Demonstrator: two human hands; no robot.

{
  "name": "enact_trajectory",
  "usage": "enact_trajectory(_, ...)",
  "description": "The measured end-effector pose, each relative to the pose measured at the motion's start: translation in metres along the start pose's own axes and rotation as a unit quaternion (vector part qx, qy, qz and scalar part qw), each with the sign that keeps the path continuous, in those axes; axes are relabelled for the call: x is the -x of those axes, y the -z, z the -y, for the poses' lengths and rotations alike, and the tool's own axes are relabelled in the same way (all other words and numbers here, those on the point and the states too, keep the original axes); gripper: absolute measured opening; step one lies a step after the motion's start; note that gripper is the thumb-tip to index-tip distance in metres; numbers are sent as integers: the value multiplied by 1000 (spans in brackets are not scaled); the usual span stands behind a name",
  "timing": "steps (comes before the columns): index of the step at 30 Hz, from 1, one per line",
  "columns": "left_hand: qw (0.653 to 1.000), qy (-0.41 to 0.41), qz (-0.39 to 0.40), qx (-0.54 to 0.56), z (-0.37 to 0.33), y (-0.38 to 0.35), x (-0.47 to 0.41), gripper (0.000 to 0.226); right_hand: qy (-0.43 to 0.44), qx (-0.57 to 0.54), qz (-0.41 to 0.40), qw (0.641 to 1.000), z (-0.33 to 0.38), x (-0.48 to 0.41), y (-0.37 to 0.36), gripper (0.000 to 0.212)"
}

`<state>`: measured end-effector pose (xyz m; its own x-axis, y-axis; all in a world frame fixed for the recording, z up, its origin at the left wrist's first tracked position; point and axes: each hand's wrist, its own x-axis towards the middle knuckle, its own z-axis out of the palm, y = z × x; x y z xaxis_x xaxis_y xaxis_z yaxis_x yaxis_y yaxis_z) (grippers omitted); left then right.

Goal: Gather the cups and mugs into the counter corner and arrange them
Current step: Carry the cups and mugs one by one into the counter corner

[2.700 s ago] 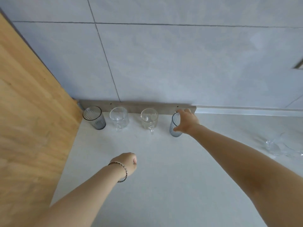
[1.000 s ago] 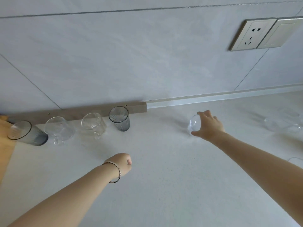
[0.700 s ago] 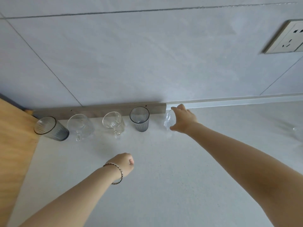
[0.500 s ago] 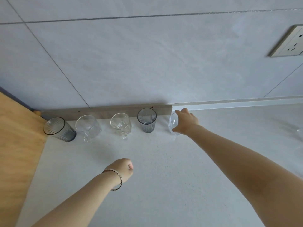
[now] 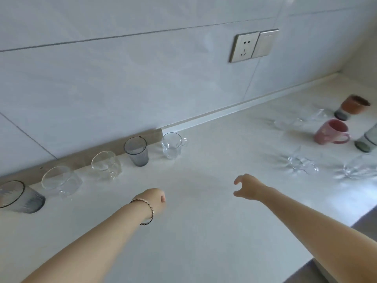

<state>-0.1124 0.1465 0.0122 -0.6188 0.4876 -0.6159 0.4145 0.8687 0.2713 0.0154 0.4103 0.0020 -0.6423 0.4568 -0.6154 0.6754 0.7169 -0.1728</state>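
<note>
Along the wall at the left stands a row of glassware: a grey ribbed tumbler (image 5: 19, 198), a clear mug (image 5: 60, 181), another clear mug (image 5: 106, 164), a second grey tumbler (image 5: 137, 151) and a clear handled mug (image 5: 171, 145). My right hand (image 5: 247, 187) hovers over the white counter (image 5: 204, 231), fingers apart, holding nothing, well in front of the row. My left hand (image 5: 156, 202), with a bracelet on the wrist, is a loose fist above the counter. At the right stand a pink mug (image 5: 330, 134), an orange-and-grey cup (image 5: 353, 106) and several clear glasses (image 5: 302, 165).
A wall socket and switch (image 5: 253, 44) sit on the tiled backsplash. A green-grey glass (image 5: 367, 139) is cut off by the right edge. The counter's front edge (image 5: 350, 216) drops away at the lower right.
My right hand let go of the clear handled mug, which now stands at the right end of the row, and drew back towards me. The view swung right, showing more cups.
</note>
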Motion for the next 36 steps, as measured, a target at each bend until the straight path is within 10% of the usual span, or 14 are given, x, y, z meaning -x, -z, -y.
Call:
enact_trajectory(16, 1000, -2, -27, 3, -209, -47, -41, 31, -59, -86, -138, 985, -230, -49, 112, 63)
enact_trajectory(22, 999, 29, -10, 15, -234, -60, -46, 17, -65, -61, -88, 992, -235, -83, 124, 95)
enact_trajectory(36, 987, 139, -31, 71, -171, -57, -20, 16, 84, 89, -58, 991, -176, -66, 111, 81)
